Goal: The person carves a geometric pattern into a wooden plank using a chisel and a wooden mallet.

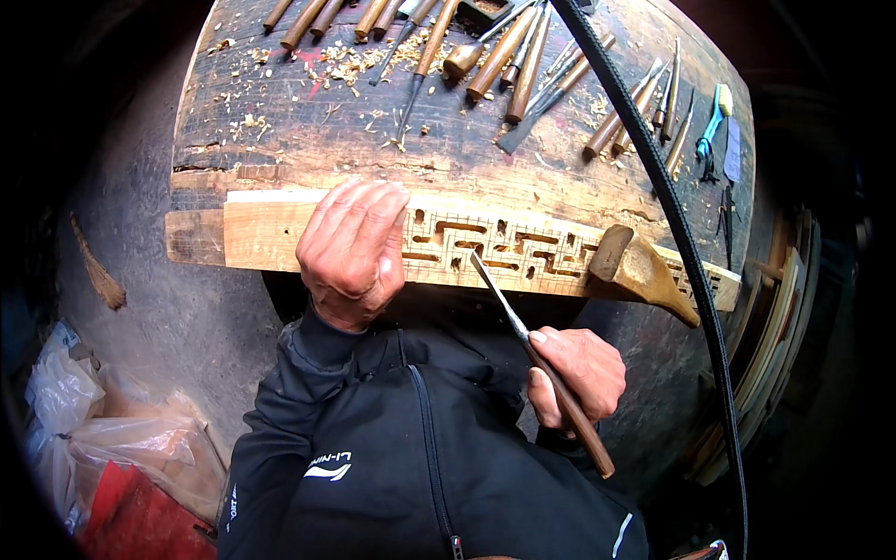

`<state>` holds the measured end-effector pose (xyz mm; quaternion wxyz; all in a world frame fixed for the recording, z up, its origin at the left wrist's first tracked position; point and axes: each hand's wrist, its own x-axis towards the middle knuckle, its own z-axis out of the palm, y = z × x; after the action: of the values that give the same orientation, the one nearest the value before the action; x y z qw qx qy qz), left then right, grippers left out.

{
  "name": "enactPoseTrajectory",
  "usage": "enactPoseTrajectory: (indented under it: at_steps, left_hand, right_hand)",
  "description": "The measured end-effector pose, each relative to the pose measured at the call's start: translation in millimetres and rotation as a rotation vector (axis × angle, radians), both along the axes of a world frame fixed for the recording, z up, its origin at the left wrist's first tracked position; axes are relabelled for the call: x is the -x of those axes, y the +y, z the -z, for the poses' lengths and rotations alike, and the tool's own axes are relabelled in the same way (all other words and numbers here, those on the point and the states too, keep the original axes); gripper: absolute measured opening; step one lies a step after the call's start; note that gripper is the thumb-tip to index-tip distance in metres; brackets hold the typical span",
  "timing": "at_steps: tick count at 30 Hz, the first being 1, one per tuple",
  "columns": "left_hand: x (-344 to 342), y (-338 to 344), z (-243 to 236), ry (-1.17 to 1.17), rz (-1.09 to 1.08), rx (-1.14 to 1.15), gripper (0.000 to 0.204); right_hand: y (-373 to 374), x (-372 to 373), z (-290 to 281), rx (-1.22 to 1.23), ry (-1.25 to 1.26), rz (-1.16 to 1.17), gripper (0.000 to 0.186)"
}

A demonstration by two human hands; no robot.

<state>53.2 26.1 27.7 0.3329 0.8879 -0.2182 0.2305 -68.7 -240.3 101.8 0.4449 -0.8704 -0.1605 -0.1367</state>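
A long pale board [261, 229] lies along the near edge of the workbench, carved with pierced slots in a pencilled grid. My left hand [350, 252] is closed over the board left of the carving, its fingertips at the far edge. My right hand [574, 373], below the board, grips a chisel [560, 383] with a brown wooden handle, its blade angled up to a slot near the middle. A worn wooden mallet-like block [635, 266] rests on the board's right part.
Wood-handled chisels [439, 37] and shavings cover the back of the workbench [280, 149], with a blue brush [714, 121] at right. A black cable [663, 187] crosses the view. A straw broom [93, 261], plastic bags [112, 439] and leaning boards [770, 345] surround the bench.
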Motion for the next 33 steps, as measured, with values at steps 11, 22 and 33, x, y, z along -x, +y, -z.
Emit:
enactPoseTrajectory:
  at_steps: [11, 22, 33]
  left_hand:
    - [-0.6, -1.4, -0.1, -0.005, 0.001, 0.017, 0.019]
    - [0.2, -0.3, 1.4, -0.008, -0.002, 0.015, 0.022]
    - [0.5, -0.3, 0.9, -0.007, -0.003, 0.012, 0.021]
  right_hand:
    - [-0.2, 0.5, 1.0, 0.001, 0.017, -0.004, 0.034]
    - [0.1, 3.3, 2.8, 0.006, 0.03, 0.018, 0.033]
    - [3.3, -1.2, 5.6, 0.023, -0.016, 0.003, 0.033]
